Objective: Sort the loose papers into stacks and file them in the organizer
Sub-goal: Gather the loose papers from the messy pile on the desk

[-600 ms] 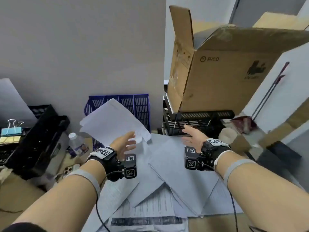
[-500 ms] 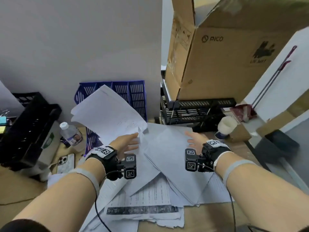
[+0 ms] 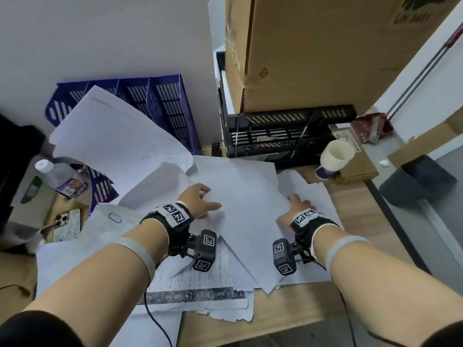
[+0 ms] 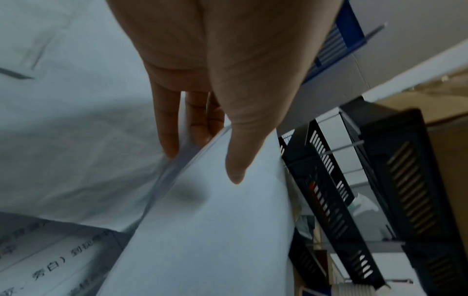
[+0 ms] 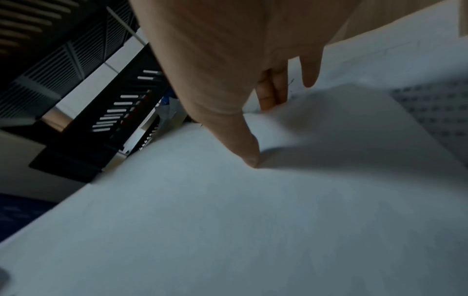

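Note:
A stack of white papers [image 3: 246,196] lies skewed on top of the paper pile on the wooden desk [image 3: 288,311]. My left hand [image 3: 200,201] pinches the stack's left edge, thumb on top and fingers beneath, as the left wrist view shows [image 4: 202,160]. My right hand [image 3: 294,206] holds the right edge the same way, its thumb pressed onto the top sheet [image 5: 228,220]. Printed sheets [image 3: 190,279] lie under the stack. Several curled sheets [image 3: 112,146] lean on the blue slotted organizer [image 3: 170,106] by the wall.
A black tray organizer [image 3: 288,131] carries a large cardboard box [image 3: 325,51] behind the papers. A paper cup [image 3: 335,156] stands to the right, with a dark bin [image 3: 416,181] beyond the desk edge. A water bottle [image 3: 57,176] and a phone [image 3: 67,221] lie at the left.
My left hand left the curled sheets and moved right to the flat stack's left edge. My right hand drew back to the stack's right edge. The view tilted downward.

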Action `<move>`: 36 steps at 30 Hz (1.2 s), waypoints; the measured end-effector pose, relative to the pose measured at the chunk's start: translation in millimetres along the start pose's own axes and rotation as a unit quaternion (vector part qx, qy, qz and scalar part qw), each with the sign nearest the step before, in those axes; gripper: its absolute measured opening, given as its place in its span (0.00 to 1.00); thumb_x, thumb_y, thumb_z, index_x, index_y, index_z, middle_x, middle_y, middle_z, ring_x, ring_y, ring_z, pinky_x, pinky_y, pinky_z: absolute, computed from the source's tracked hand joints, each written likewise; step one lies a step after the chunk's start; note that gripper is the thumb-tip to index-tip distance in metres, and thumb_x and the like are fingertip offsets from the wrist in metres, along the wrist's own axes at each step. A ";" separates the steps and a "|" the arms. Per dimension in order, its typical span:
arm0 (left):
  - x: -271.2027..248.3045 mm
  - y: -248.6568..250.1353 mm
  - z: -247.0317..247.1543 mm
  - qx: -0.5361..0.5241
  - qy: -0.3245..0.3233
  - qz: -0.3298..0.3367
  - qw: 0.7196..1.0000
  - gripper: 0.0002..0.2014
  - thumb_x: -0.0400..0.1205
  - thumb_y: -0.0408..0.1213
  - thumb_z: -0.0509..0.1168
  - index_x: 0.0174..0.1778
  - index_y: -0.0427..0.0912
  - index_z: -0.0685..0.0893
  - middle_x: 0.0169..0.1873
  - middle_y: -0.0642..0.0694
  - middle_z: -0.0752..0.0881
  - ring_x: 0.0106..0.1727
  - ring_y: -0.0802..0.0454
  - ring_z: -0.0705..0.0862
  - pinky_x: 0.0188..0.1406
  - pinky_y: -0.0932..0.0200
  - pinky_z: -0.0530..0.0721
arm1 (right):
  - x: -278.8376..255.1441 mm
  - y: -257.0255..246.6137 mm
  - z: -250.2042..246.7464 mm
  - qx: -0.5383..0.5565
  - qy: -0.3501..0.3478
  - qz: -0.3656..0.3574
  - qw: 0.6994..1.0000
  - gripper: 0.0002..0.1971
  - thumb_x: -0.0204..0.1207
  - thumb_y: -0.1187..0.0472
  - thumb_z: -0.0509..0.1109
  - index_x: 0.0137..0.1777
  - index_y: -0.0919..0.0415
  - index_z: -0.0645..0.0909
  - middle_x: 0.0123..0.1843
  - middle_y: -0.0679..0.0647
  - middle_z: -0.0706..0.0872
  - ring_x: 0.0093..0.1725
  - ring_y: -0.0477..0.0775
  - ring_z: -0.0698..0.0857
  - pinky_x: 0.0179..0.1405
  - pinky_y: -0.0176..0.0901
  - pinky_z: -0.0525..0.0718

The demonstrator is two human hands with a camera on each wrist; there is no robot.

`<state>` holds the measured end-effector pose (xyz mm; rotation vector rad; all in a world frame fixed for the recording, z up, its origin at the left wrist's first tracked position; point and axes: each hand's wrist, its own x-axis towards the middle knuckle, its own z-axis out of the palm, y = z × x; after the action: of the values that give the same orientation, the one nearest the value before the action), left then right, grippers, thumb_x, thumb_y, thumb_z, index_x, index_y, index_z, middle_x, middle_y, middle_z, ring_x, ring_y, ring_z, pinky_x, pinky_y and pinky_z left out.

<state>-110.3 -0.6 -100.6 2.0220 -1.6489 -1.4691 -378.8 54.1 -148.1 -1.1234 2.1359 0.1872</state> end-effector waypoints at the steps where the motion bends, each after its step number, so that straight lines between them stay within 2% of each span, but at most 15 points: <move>1: 1.1 2.3 2.9 0.010 -0.002 0.001 1.000 0.25 0.74 0.38 0.78 0.65 0.41 0.79 0.55 0.44 0.79 0.48 0.39 0.89 0.49 0.44 0.91 | 3.9 2.2 -0.6 -0.007 -0.016 -0.012 1.000 0.32 0.64 0.51 0.70 0.69 0.51 0.65 0.63 0.59 0.77 0.62 0.65 0.79 0.62 0.53 0.80; 4: 3.6 6.9 9.0 0.048 -0.005 0.016 0.999 0.14 0.75 0.36 0.76 0.53 0.40 0.81 0.44 0.44 0.80 0.37 0.47 0.83 0.44 0.49 0.91 | 2.1 7.9 -11.5 0.034 -0.070 -0.079 0.994 0.21 0.69 0.54 0.75 0.60 0.55 0.75 0.57 0.52 0.84 0.55 0.58 0.83 0.56 0.43 0.80; 8: -1.8 20.8 14.5 0.036 -0.033 0.023 0.999 0.08 0.77 0.38 0.74 0.47 0.41 0.83 0.38 0.44 0.83 0.37 0.51 0.82 0.47 0.50 0.89 | -2.1 22.4 -47.0 0.071 -0.010 -0.132 0.989 0.11 0.68 0.53 0.69 0.51 0.49 0.80 0.49 0.50 0.87 0.50 0.55 0.84 0.48 0.41 0.82; 10: -3.2 32.0 16.9 0.020 -0.016 0.027 0.999 0.13 0.77 0.45 0.74 0.48 0.40 0.84 0.39 0.43 0.84 0.36 0.48 0.82 0.49 0.48 0.88 | -16.0 25.8 -75.8 0.124 0.019 -0.150 0.981 0.08 0.72 0.59 0.69 0.50 0.49 0.83 0.45 0.50 0.86 0.45 0.54 0.84 0.40 0.38 0.79; 12: -7.9 50.6 18.5 -0.075 -0.016 0.017 0.997 0.19 0.80 0.54 0.69 0.48 0.39 0.82 0.42 0.39 0.84 0.35 0.46 0.84 0.55 0.44 0.87 | -30.5 29.4 -104.3 0.159 0.076 -0.178 0.968 0.07 0.74 0.65 0.68 0.49 0.59 0.87 0.41 0.53 0.84 0.41 0.54 0.82 0.36 0.38 0.74; 15: -17.6 75.5 17.4 -0.298 -0.145 -0.048 0.942 0.36 0.80 0.68 0.54 0.57 0.33 0.81 0.51 0.33 0.88 0.48 0.35 0.90 0.59 0.38 0.86 | -58.3 35.8 -131.8 0.150 0.118 -0.248 0.950 0.07 0.74 0.69 0.69 0.41 0.60 0.87 0.33 0.49 0.81 0.35 0.50 0.79 0.30 0.36 0.73; 17: -24.3 85.0 19.0 -0.356 -0.227 -0.065 0.904 0.43 0.76 0.73 0.54 0.62 0.32 0.79 0.57 0.28 0.88 0.59 0.29 0.87 0.56 0.35 0.87 | -71.9 43.9 -131.2 0.097 0.099 -0.286 0.948 0.08 0.74 0.67 0.71 0.47 0.59 0.91 0.38 0.46 0.82 0.42 0.50 0.83 0.41 0.33 0.80; 19: -27.4 82.4 25.7 -0.328 -0.242 -0.051 0.912 0.33 0.80 0.62 0.63 0.61 0.31 0.78 0.58 0.28 0.87 0.56 0.31 0.89 0.52 0.39 0.89 | -77.5 52.8 -118.0 0.039 0.060 -0.311 0.948 0.12 0.74 0.63 0.73 0.55 0.52 0.91 0.44 0.46 0.82 0.50 0.50 0.84 0.54 0.41 0.81; 21: -29.0 73.9 37.6 -0.177 -0.206 -0.003 0.962 0.16 0.78 0.40 0.71 0.56 0.32 0.81 0.51 0.32 0.89 0.43 0.39 0.92 0.44 0.48 0.90 | -81.6 66.3 -97.8 0.012 -0.002 -0.319 0.948 0.14 0.74 0.63 0.74 0.56 0.45 0.91 0.49 0.40 0.84 0.53 0.40 0.82 0.60 0.39 0.80; 23: -15.6 49.0 54.5 -0.038 -0.169 0.004 0.985 0.22 0.65 0.37 0.77 0.56 0.41 0.85 0.47 0.36 0.91 0.44 0.36 0.91 0.50 0.38 0.90 | -82.8 81.4 -79.3 0.022 -0.075 -0.289 0.954 0.18 0.74 0.66 0.72 0.60 0.46 0.89 0.56 0.40 0.84 0.61 0.38 0.81 0.69 0.37 0.78; 26: 24.0 -12.8 88.8 -0.016 -0.155 -0.026 0.987 0.28 0.56 0.40 0.76 0.56 0.47 0.87 0.47 0.40 0.92 0.48 0.34 0.91 0.52 0.33 0.88 | -70.2 110.2 -52.8 0.045 -0.135 -0.194 0.971 0.26 0.74 0.71 0.66 0.68 0.46 0.84 0.64 0.38 0.77 0.65 0.39 0.76 0.66 0.33 0.75; 28: 2.5 -19.5 99.6 -0.015 -0.124 -0.036 0.992 0.25 0.61 0.34 0.74 0.56 0.43 0.87 0.47 0.38 0.92 0.48 0.34 0.91 0.51 0.34 0.89 | -54.8 129.0 -34.2 0.071 -0.107 -0.124 0.984 0.26 0.74 0.70 0.64 0.67 0.46 0.83 0.65 0.45 0.80 0.61 0.48 0.82 0.56 0.39 0.83; 30: -16.2 -22.5 105.8 0.007 -0.078 -0.043 0.996 0.15 0.70 0.25 0.68 0.52 0.39 0.87 0.47 0.35 0.91 0.49 0.34 0.90 0.50 0.37 0.90 | -42.0 144.2 -18.1 0.095 -0.065 -0.040 0.993 0.24 0.76 0.66 0.64 0.71 0.48 0.78 0.68 0.53 0.80 0.58 0.56 0.83 0.47 0.41 0.84; 33: -26.3 -29.1 111.9 0.018 -0.038 -0.098 0.994 0.05 0.76 0.27 0.66 0.46 0.34 0.79 0.45 0.33 0.86 0.48 0.35 0.87 0.49 0.37 0.90 | -35.8 158.1 -5.1 0.084 -0.052 0.057 0.994 0.33 0.75 0.59 0.65 0.81 0.49 0.63 0.78 0.55 0.71 0.68 0.61 0.79 0.58 0.44 0.80; 36: -27.2 -33.6 116.1 0.051 -0.035 -0.131 0.989 0.15 0.77 0.36 0.71 0.55 0.33 0.76 0.47 0.36 0.81 0.48 0.38 0.83 0.47 0.40 0.90 | -28.9 162.8 5.4 0.089 -0.081 0.082 0.989 0.41 0.68 0.52 0.66 0.83 0.53 0.57 0.79 0.56 0.71 0.67 0.63 0.79 0.66 0.51 0.79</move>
<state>-171.6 85.4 -165.6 2.3452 -1.5599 -1.5820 -490.3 175.4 -163.8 -0.8030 2.0536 0.1533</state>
